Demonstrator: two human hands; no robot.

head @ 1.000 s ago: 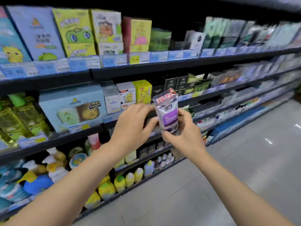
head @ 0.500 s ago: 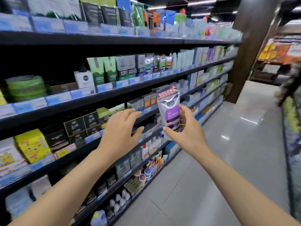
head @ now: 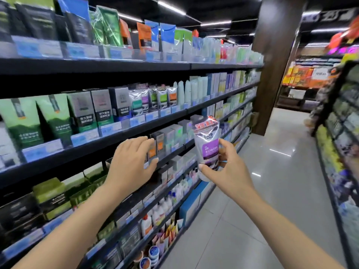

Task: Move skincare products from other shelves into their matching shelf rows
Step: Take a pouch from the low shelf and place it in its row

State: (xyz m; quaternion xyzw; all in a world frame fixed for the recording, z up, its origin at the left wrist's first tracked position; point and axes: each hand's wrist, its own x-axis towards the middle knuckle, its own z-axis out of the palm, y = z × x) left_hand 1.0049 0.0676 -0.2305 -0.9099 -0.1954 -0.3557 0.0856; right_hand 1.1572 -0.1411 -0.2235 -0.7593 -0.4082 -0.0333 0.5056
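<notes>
- The right hand (head: pixel 226 167) pinches a silver and purple pouch (head: pixel 207 144) near its lower end, thumb on the front and fingers behind, holding it upright in the aisle, just off the shelf fronts.
- The pouch carries a red band with white characters across its top; it touches no shelf.
- The left hand (head: pixel 132 164) is spread with relaxed fingers and holds nothing; its fingertips reach the grey boxes with orange panels (head: pixel 155 147) on the middle shelf (head: pixel 77 154).
- 1 shelf higher stands a row of similar silver pouches (head: pixel 153 98) with purple, green and orange labels, flanked by green tubes (head: pixel 38 119) on the left and pale tubes (head: pixel 187 92) on the right.
- Lower shelves hold white bottles (head: pixel 161 208) and small round tins (head: pixel 153 251).
- Farther along, a dark pillar (head: pixel 275 65) stands at the shelving's end, above the glossy floor (head: pixel 272 181).
</notes>
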